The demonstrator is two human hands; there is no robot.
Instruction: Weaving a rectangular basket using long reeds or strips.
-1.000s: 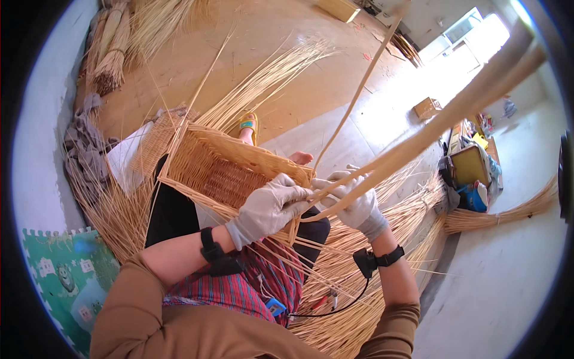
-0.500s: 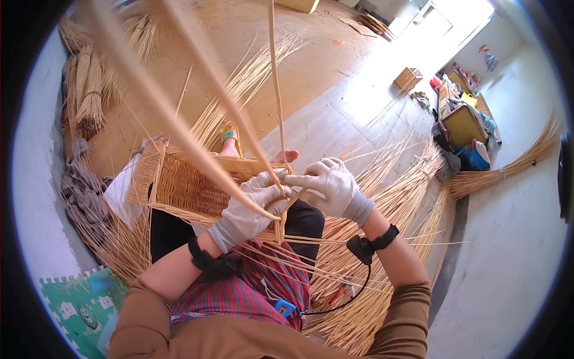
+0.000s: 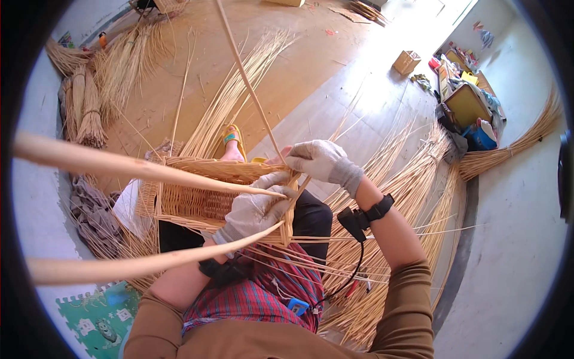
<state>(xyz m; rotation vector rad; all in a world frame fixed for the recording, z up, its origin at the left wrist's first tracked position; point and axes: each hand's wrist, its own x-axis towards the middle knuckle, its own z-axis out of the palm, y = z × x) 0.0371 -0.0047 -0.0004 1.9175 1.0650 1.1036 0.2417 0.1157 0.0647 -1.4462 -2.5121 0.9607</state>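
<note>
A rectangular woven wicker basket (image 3: pixel 185 194) rests on my lap. My left hand (image 3: pixel 251 212), in a pale grey glove, is closed on the basket's right-end rim, fingers round long thick reeds (image 3: pixel 137 169) that stretch far leftward across the view; its forearm is partly hidden behind one. My right hand (image 3: pixel 314 161), gloved too, has bent fingers pinched at the basket's far right corner, on a thin upright reed (image 3: pixel 248 87). Its fingertips are partly hidden.
Long reed bundles (image 3: pixel 382 263) lie at my right, more (image 3: pixel 86 110) against the left wall. A wooden box (image 3: pixel 406 63) and cluttered furniture (image 3: pixel 466 105) stand back right. A grey cloth (image 3: pixel 89 206) and green foam mat (image 3: pixel 104 308) lie left; my yellow-sandalled foot (image 3: pixel 233 140) is beyond the basket.
The thick reeds have swung from upper right across to low on the left. My right hand has risen to the basket's far corner. My left hand stays on the basket's end.
</note>
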